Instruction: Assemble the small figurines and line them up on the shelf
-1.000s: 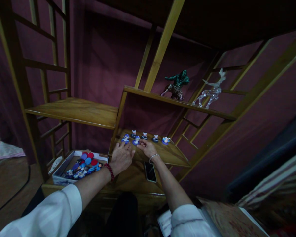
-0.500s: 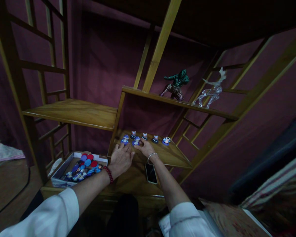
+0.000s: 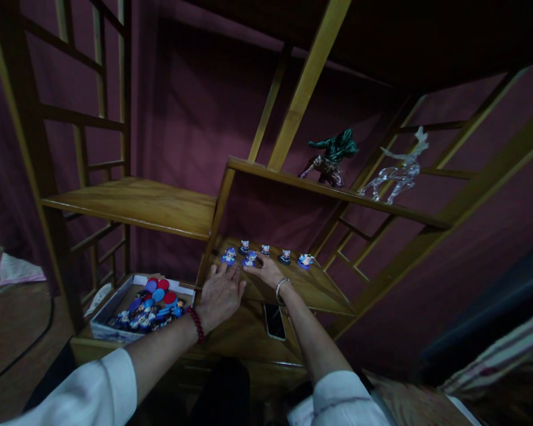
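Note:
Several small figurines stand on the lower right shelf of a wooden rack. My right hand (image 3: 266,273) has thumb and fingers round the base of a purple-and-white figurine (image 3: 250,259). Just left of it stands another purple-and-white figurine (image 3: 228,255). My left hand (image 3: 222,291) lies palm down at the shelf's front edge, its fingers stretched out below that second figurine and holding nothing. Behind are dark-based figurines (image 3: 244,247), one of them partly covered by my right fingers. A blue-based figurine (image 3: 305,260) stands at the right end of the group.
An open box (image 3: 104,324) with loose figurines and red, blue and purple discs (image 3: 159,294) sits at the left. A phone (image 3: 274,322) lies below my right wrist. On the upper shelf (image 3: 288,176) stand a green-topped statuette (image 3: 333,157) and a clear deer (image 3: 395,173).
The view has turned slightly, so things sit a little farther right in the picture. Both hands keep nearly the same places by the figurines.

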Demonstrator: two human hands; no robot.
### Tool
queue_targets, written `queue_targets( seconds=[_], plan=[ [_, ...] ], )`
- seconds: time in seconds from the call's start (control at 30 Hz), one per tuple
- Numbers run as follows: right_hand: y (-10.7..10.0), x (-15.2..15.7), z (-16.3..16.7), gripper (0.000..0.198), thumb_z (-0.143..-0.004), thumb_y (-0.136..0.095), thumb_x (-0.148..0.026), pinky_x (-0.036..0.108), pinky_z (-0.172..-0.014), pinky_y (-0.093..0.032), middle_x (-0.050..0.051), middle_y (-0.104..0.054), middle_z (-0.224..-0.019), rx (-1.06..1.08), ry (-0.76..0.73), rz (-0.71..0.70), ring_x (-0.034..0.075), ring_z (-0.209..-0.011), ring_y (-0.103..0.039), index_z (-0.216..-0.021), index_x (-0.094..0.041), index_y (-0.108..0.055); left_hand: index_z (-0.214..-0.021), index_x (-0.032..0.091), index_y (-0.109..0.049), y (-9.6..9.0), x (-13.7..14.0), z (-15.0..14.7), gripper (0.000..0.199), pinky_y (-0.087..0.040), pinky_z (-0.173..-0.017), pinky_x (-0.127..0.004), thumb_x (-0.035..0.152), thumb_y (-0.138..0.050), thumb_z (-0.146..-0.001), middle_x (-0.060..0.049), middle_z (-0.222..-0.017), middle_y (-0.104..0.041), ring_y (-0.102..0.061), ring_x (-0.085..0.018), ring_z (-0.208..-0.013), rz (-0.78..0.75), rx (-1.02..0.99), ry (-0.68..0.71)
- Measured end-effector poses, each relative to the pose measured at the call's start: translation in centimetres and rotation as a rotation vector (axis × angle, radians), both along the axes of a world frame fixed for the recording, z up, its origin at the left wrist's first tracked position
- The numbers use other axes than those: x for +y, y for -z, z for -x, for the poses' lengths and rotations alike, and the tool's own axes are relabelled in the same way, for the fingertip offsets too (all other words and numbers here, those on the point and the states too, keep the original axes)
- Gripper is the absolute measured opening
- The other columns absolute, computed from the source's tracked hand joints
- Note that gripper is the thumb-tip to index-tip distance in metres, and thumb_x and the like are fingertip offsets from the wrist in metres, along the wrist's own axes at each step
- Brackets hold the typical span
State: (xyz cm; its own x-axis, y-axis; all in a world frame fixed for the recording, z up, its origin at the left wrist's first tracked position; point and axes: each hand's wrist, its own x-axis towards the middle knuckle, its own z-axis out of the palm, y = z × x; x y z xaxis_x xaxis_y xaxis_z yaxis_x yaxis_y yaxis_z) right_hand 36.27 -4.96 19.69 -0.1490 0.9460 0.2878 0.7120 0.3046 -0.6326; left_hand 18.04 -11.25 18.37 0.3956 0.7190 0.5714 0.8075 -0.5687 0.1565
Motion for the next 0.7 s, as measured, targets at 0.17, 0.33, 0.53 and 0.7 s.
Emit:
queue_targets(
  seconds=[0.17,0.33,0.53,0.7],
  plan=[
    [0.11,0.15,-0.02,0.046,-0.063,-0.065,-0.043,0.029,-0.078,-0.043,0.002,-0.063,-0.094,-0.004,-0.023,-0.006,0.017,-0.085,-0.056,-0.103,-0.02,-0.058,-0.115,0.013,-0.051,0.27,0.06,-0.07,0.04,-0.029,-0.091,-0.047,0.03,-0.027,-0.089,-0.01,-0.119,-0.053,-0.04,-0.026,-0.109,-0.009,-0.014,0.005],
    [0.39,0.55,-0.09,0.046,-0.063,-0.065,-0.041,0.029,-0.079,-0.042,0.001,-0.062,-0.094,0.007,-0.02,0.002,0.017,-0.085,-0.056,-0.104,-0.021,-0.058,-0.114,0.014,-0.051,0.32,0.14,-0.1,0.038,-0.028,-0.092,-0.048,0.031,-0.029,-0.088,-0.01,-0.12,-0.052,-0.04,-0.026,-0.11,-0.007,-0.003,0.001],
    [-0.01,0.32,0.02,0.049,-0.061,-0.067,-0.038,0.031,-0.082,-0.041,0.001,-0.062,-0.093,-0.009,-0.001,0.025,0.018,-0.087,-0.055,-0.106,-0.022,-0.057,-0.115,0.015,-0.051,0.47,0.26,-0.12,0.039,-0.029,-0.091,-0.047,0.031,-0.028,-0.088,-0.008,-0.12,-0.053,-0.041,-0.026,-0.109,-0.022,0.006,-0.012],
    [-0.11,0.16,0.17,0.052,-0.059,-0.069,-0.035,0.032,-0.083,-0.041,0.001,-0.062,-0.094,0.033,0.034,0.057,0.018,-0.088,-0.056,-0.107,-0.022,-0.057,-0.115,0.014,-0.051,0.34,0.15,-0.03,0.039,-0.03,-0.09,-0.046,0.03,-0.028,-0.088,-0.008,-0.119,-0.054,-0.041,-0.025,-0.109,-0.041,0.018,-0.012]
  ],
)
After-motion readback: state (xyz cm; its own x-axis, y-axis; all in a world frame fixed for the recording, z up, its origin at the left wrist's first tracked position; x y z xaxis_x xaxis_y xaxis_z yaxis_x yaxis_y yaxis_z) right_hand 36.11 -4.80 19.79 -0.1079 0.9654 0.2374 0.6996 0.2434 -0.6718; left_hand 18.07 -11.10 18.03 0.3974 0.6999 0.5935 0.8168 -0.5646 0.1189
